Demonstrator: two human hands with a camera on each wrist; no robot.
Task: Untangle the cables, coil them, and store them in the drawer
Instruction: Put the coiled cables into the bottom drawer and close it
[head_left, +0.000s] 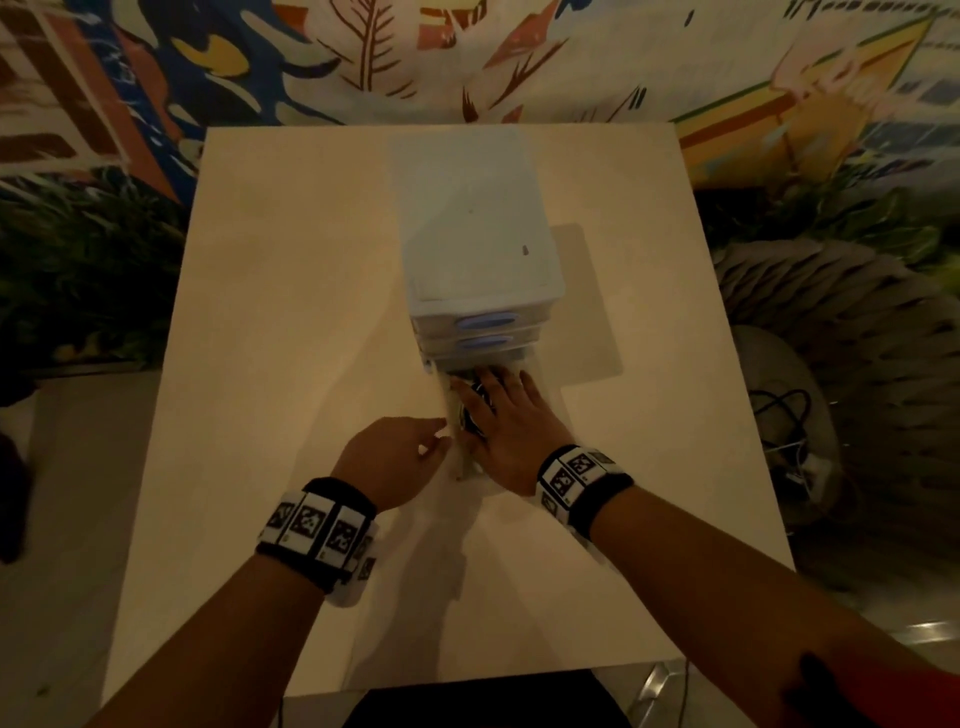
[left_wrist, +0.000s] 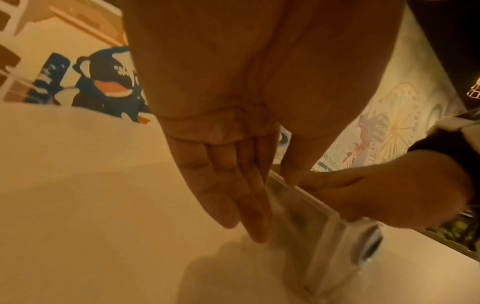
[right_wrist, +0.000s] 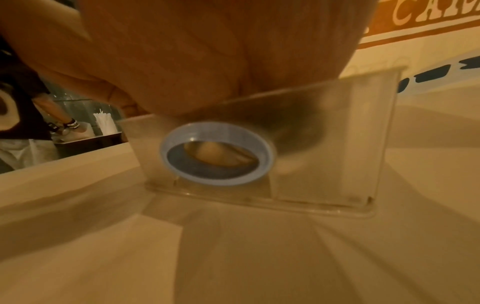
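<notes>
Two hands are recorded at the bottom drawer of a small white drawer unit set at the middle of the desk. The drawer is drawn out toward 6 o'clock, its long axis running 12 to 6. A dark coiled cable is seen lying inside it, under the right hand. The right hand is laid flat over the open drawer, fingers straight and pointing to 12 o'clock, nothing being gripped. The left hand is placed at 9 o'clock of the drawer, its fingers straight and close together against the clear side wall; this grip is likewise apart, with nothing clamped. The right hand is judged the nearer to the cable, directly above it. The closing push is judged to run toward 12 o'clock, along the drawer's long axis. From the head view the cable and unit are shown; the drawer's clear front and its blue oval handle are shown only from the right wrist view, where the cable is reduced to a dark blur. Contact of the left fingers with the wall is shown only from the left wrist view.
</notes>
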